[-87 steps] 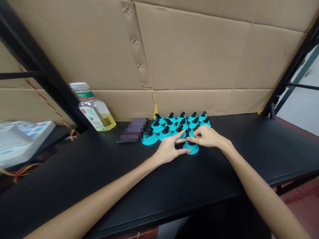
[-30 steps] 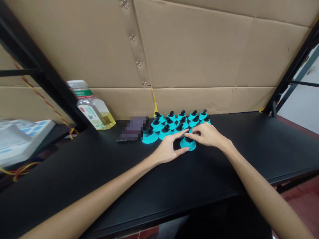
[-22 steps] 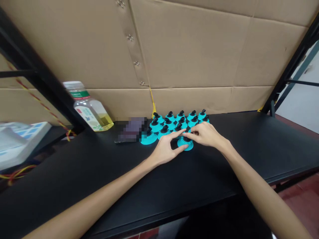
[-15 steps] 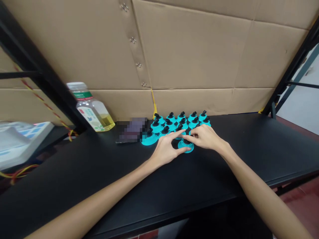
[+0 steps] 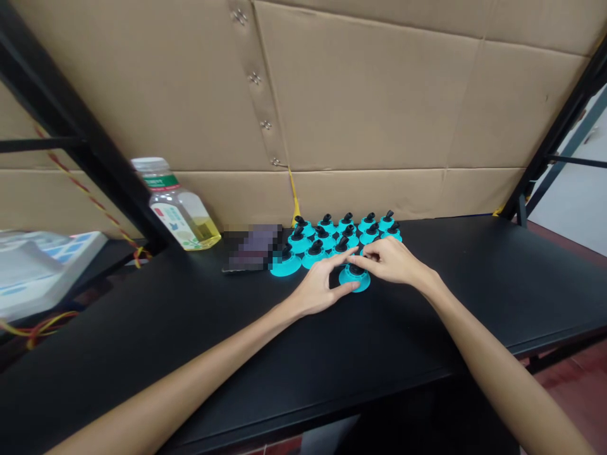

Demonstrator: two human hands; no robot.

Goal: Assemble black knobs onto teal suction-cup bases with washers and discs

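Turquoise disc-based piece [image 5: 355, 279] with a black angled knob stands alone on the black tabletop [image 5: 379, 354], just in front of a tight block of matching pieces [image 5: 327, 239] set in rows. The left hand [image 5: 320, 292] and right hand [image 5: 389, 261] are close together around it, one on each side: the left thumb [image 5: 348, 286] lies at the disc's near rim, while the left index finger reaches across behind the knob. The right fingers [image 5: 370, 253] curl down over the knob from the far side and meet the left fingertip there. Whether they are actually clamped on it, the view doesn't settle.

Left of that front piece, past the block, lies a pixelated flat object [image 5: 251, 248] — too blurred to name. Farther left stands a plastic bottle [image 5: 177, 212] with a little yellow liquid in it. Behind the block, a yellow strap [image 5: 294, 202] hangs against the cardboard wall [image 5: 365, 95], and a black metal frame [image 5: 61, 107] crosses the view farther left, with a red-and-yellow twisted wire [image 5: 80, 189] running beside it.
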